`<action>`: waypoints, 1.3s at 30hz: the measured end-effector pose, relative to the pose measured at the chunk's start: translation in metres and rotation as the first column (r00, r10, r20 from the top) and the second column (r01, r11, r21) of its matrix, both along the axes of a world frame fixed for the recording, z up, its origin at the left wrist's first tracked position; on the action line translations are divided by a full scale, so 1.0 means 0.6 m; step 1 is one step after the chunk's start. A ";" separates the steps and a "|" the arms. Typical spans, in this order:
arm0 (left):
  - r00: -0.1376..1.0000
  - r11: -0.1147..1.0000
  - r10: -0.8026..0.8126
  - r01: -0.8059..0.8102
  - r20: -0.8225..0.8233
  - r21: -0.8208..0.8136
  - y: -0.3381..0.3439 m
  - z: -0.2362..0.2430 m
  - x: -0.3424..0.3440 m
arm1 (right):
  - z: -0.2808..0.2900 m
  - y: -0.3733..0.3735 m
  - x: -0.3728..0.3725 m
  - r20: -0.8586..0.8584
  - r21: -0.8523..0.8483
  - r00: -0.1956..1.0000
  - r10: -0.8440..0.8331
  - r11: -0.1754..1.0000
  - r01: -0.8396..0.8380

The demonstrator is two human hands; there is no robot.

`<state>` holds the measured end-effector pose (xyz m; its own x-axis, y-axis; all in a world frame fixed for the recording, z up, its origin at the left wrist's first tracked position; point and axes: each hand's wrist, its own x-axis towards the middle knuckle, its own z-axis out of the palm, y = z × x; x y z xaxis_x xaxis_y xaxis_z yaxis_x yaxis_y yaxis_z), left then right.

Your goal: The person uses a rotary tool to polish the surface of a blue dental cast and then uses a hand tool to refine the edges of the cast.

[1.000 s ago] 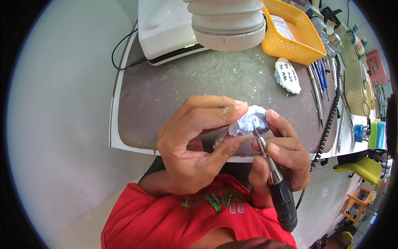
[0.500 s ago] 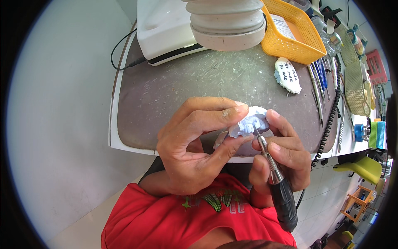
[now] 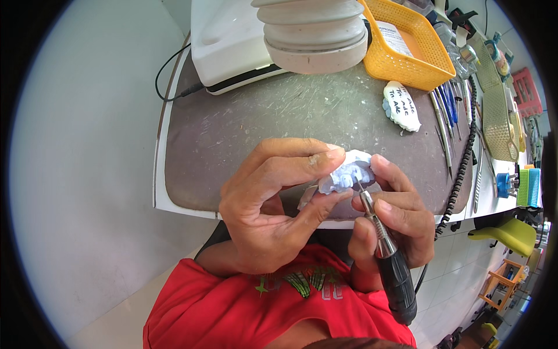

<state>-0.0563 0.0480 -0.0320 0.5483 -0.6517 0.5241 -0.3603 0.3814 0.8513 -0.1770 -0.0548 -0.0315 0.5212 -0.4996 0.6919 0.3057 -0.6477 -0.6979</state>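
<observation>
My left hand (image 3: 267,209) grips a pale blue and white dental cast (image 3: 343,174), thumb on its lower side and fingertips at its upper left. In my right hand (image 3: 407,221) is a rotary handpiece (image 3: 388,264), black at the back and metal toward the front, its thin bur touching the cast among the teeth. My right fingertips also press the cast's right side. Just beyond, on the grey mat (image 3: 250,116), lies another cast piece (image 3: 401,106) with handwriting on its white base.
A white machine (image 3: 221,41) with a cable and a ribbed nozzle (image 3: 315,32) fill the back. At right are a yellow basket (image 3: 436,58), several instruments (image 3: 443,128), a coiled cord (image 3: 465,163), a mesh tray (image 3: 497,131), brushes and a lime chair (image 3: 511,235).
My hands, the cast and the handpiece tip have shifted very slightly left and down in the picture, and the desk's items appear marginally shifted too. Both grips look the same.
</observation>
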 end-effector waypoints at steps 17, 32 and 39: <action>0.987 0.993 0.063 -0.077 -0.151 -0.090 -0.010 0.002 -0.010 | -0.004 -0.004 -0.004 -0.002 -0.007 1.000 0.021 1.000 -0.021; 0.977 0.995 0.048 -0.064 -0.210 -0.071 -0.009 0.009 -0.013 | -0.004 -0.006 -0.003 -0.008 -0.029 1.000 0.017 0.999 -0.017; 0.980 0.996 0.049 -0.063 -0.194 -0.070 -0.009 0.008 -0.012 | -0.006 -0.005 -0.001 0.018 -0.017 1.000 0.001 1.000 -0.001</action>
<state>-0.0633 0.0428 -0.0273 0.6781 -0.5799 0.4516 -0.2154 0.4306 0.8765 -0.1775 -0.0576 -0.0353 0.5095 -0.4870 0.7094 0.3186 -0.6591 -0.6813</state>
